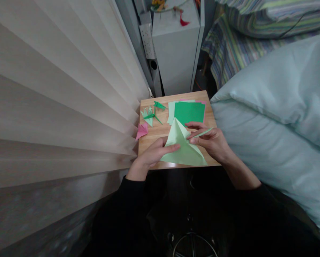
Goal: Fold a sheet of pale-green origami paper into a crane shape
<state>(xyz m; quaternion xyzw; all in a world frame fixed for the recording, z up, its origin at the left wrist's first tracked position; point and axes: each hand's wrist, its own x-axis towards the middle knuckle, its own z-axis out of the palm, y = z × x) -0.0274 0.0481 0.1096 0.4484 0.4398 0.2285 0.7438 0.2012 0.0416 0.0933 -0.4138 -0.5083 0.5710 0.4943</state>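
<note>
A light green sheet of origami paper (180, 151), creased and partly folded, is held up over the small wooden table. My left hand (157, 151) grips its left side, thumb on top and fingers underneath. At the right side, my right hand (209, 141) pinches a fold of the paper between thumb and fingers; a narrow light green edge sticks out past those fingers. Beyond the sheet lies a stack of square paper (189, 111), dark green on top with light green and pink edges showing. Several folded green paper cranes (149, 115) sit at the table's far left.
A pink folded paper piece (142, 131) rests at the left edge of the wooden table (156, 134), against the pleated curtain (95, 107). A white cabinet (174, 53) stands behind. On the right is a bed with a pale blue quilt (269, 107).
</note>
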